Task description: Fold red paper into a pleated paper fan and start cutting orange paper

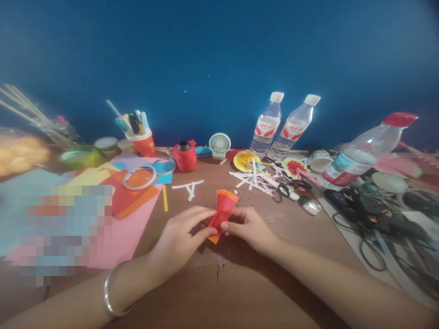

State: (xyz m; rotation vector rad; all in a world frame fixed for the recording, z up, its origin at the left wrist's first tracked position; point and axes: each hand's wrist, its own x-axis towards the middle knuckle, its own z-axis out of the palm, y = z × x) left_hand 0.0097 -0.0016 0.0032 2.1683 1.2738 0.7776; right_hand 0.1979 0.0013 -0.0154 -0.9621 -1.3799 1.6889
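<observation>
A pleated strip of red and orange paper [223,211] stands tilted just above the brown table [212,283], fanned at its top end. My left hand [181,237] pinches its lower middle with thumb and fingers, a silver bangle on that wrist. From the other side, my right hand [249,227] grips the same folded paper with thumb and fingers closed on it.
Coloured paper sheets [126,201] and a tape ring [139,177] lie at left. Behind are a red cup of pens [144,141], a red ribbon spool [185,156], a small fan [220,145], two water bottles [267,125], paper scraps, scissors [291,187]. A lying bottle [363,155] and cables are at right.
</observation>
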